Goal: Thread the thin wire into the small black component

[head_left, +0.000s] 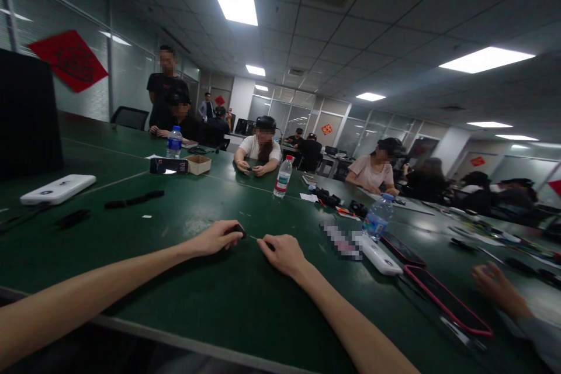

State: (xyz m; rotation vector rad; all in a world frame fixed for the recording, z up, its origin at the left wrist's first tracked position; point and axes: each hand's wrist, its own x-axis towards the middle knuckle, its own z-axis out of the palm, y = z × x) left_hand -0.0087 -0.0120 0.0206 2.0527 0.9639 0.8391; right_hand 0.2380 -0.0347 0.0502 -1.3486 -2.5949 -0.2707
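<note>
Left hand (pixel 218 238) was clamped on small black piece (pixel 239 230), near-left of red-capped bottle (pixel 283 177); right hand (pixel 283 253), nearside of bottle, looked pinched on thin strand (pixel 252 238) between hands. Step was likely two-handed strand work; next move called for steady fingertips.

The left forearm (pixel 118 273) and the right forearm (pixel 348 318) are slim and bare, tapering smoothly to bare wrists (pixel 302 269); the left fingers (pixel 228 227) and right fingers (pixel 268 239) look slender.
</note>
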